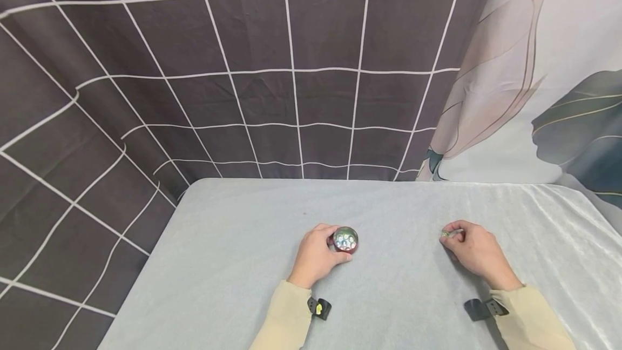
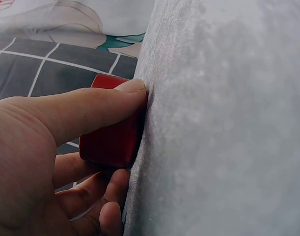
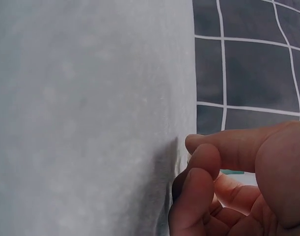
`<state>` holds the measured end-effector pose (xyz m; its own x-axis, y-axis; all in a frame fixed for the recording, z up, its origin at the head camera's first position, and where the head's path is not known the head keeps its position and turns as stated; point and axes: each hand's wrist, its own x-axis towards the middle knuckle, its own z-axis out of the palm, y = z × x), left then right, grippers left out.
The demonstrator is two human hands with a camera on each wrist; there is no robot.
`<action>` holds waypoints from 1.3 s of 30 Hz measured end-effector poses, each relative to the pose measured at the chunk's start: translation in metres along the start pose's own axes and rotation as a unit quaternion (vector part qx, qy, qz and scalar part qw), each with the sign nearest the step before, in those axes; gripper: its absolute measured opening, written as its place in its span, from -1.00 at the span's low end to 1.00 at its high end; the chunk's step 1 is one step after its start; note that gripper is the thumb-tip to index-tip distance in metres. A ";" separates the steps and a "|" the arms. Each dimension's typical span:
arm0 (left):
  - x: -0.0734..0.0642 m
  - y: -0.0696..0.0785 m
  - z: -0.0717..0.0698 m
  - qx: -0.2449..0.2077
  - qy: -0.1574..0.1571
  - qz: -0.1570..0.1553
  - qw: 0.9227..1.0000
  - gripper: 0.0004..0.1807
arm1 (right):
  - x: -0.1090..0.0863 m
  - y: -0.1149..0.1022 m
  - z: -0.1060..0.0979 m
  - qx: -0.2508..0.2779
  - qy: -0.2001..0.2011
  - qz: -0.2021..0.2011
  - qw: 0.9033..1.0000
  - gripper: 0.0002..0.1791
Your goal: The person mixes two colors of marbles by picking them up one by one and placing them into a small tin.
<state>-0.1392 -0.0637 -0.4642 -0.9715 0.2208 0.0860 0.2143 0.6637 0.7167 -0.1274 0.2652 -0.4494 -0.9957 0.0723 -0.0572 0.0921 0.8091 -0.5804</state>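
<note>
A small red, round-topped object [image 1: 345,240] sits on the cloth near the middle of the table. Its shiny top shows several pale round spots, and its smooth red side [image 2: 113,142] fills the grip in the left wrist view. My left hand [image 1: 318,253] holds it between thumb and fingers, the thumb along the near side. Over to the right, my right hand [image 1: 473,247] pinches a tiny greenish, glinting piece [image 1: 445,234] between thumb and index finger, close to the cloth. In the right wrist view the fingers hide most of that piece.
A pale grey velvety cloth [image 1: 218,263] covers the table. Behind and to the left hangs a dark curtain [image 1: 257,96] with a white grid. A white curtain with leaf prints [image 1: 510,139] hangs at the back right. Both wrists wear dark strapped devices.
</note>
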 end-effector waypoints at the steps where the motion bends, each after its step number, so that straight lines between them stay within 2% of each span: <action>1: 0.000 0.000 0.000 0.000 0.000 0.000 1.000 -0.41 | 0.000 0.000 0.000 0.000 0.000 -0.002 1.000 -0.72; 16: -0.001 0.000 0.000 0.002 0.003 0.002 1.000 -0.41 | -0.002 -0.006 -0.001 0.006 0.008 -0.029 1.000 -0.72; 39: 0.001 -0.002 0.002 0.001 0.002 0.001 1.000 -0.41 | -0.002 -0.021 0.002 0.011 0.009 -0.034 0.999 -0.71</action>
<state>-0.1402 -0.0638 -0.4670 -0.9714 0.2194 0.0904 0.2166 0.6645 0.7152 -0.1272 0.2468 -0.4390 -0.9996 0.0282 -0.0013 0.0233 0.7998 -0.5998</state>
